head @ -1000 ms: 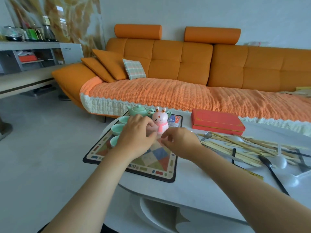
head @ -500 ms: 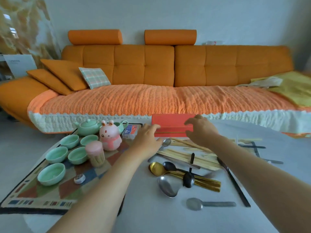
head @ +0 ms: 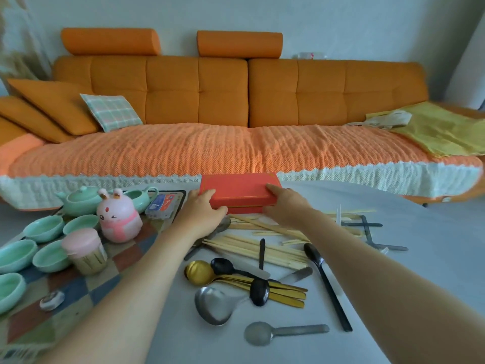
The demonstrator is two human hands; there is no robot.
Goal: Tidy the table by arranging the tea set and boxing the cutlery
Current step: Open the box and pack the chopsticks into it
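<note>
A flat red box point(head: 240, 193) lies at the table's far edge. My left hand point(head: 200, 215) grips its left end and my right hand point(head: 284, 206) grips its right end. In front of the box lie loose bamboo chopsticks point(head: 252, 248), black spoons point(head: 322, 282), gold spoons point(head: 202, 271) and steel spoons point(head: 214, 306). On the patterned mat point(head: 78, 290) at the left stand a mint teapot point(head: 82, 200) and several mint cups point(head: 46, 227).
A pink rabbit figure point(head: 118, 219), a pink-lidded toothpick jar point(head: 85, 252) and a card box point(head: 161, 204) also sit on the mat. An orange sofa point(head: 236, 101) runs just behind the white table point(head: 420, 258). More cutlery point(head: 367, 227) lies at the right.
My view swung right from the mat to the cutlery. Both hands left the mat, reached forward to the red box and now hold its two ends.
</note>
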